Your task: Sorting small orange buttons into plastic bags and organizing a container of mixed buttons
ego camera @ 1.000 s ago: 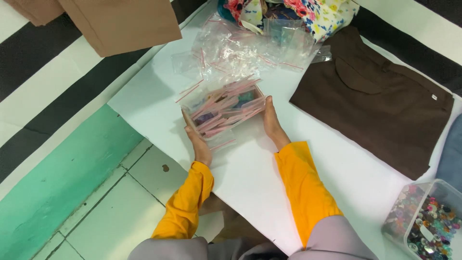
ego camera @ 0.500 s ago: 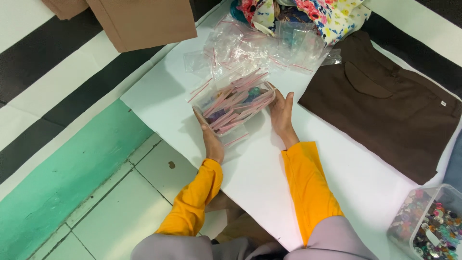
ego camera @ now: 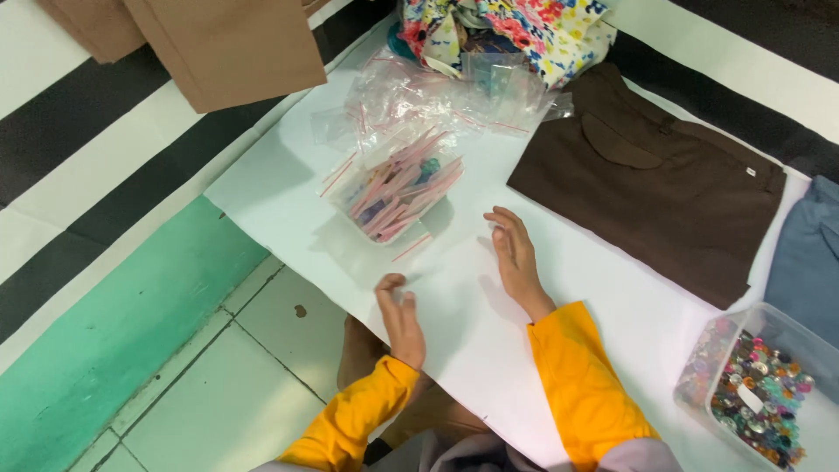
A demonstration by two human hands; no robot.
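Observation:
A clear plastic box of small zip bags with pink strips (ego camera: 398, 188) rests on a white sheet (ego camera: 288, 188). My left hand (ego camera: 400, 316) hovers over the sheet's near edge, below the box, fingers loosely curled and holding nothing. My right hand (ego camera: 514, 255) lies flat just right of the box, fingers spread, empty. Neither hand touches the box. Both arms wear yellow sleeves.
Loose clear bags (ego camera: 437, 92) lie behind the box. A folded brown garment (ego camera: 655, 188) lies at the right, a blue cloth (ego camera: 808, 253) beyond it. A clear tub of coloured beads (ego camera: 752, 389) stands at lower right. Floral fabric (ego camera: 516, 26) and tan cloth (ego camera: 227, 44) are at the top.
Both hands have let go of the box of pink-strip bags and drawn back toward me; the box now stands alone on the sheet.

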